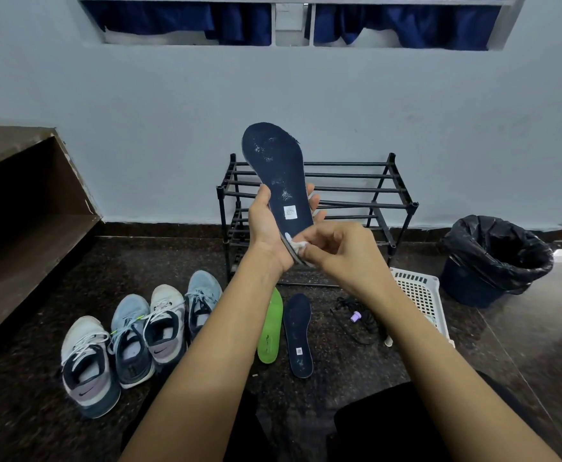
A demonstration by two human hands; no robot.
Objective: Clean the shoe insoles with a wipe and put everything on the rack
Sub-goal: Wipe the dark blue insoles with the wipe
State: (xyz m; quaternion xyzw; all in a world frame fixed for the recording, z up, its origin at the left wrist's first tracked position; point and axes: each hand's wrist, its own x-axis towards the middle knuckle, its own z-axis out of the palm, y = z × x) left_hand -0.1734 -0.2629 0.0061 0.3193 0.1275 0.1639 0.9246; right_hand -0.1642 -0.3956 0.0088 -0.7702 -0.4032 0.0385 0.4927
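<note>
My left hand (pixel 266 228) grips a dark blue insole (pixel 274 165) by its heel end and holds it upright in front of the black shoe rack (pixel 366 191). White specks dot the insole's surface. My right hand (pixel 336 250) pinches a small white wipe (pixel 297 245) against the insole's heel. On the floor below lie a green insole (pixel 270 328) and a second dark blue insole (pixel 298 335), side by side. Several sneakers (pixel 139 335) stand in a row to the left.
A white perforated basket (pixel 422 291) sits on the floor right of the rack, with a black cord and a purple cap (pixel 356 316) in front of it. A bin lined with a black bag (pixel 496 258) stands at the right. Brown steps (pixel 23 235) rise at the left.
</note>
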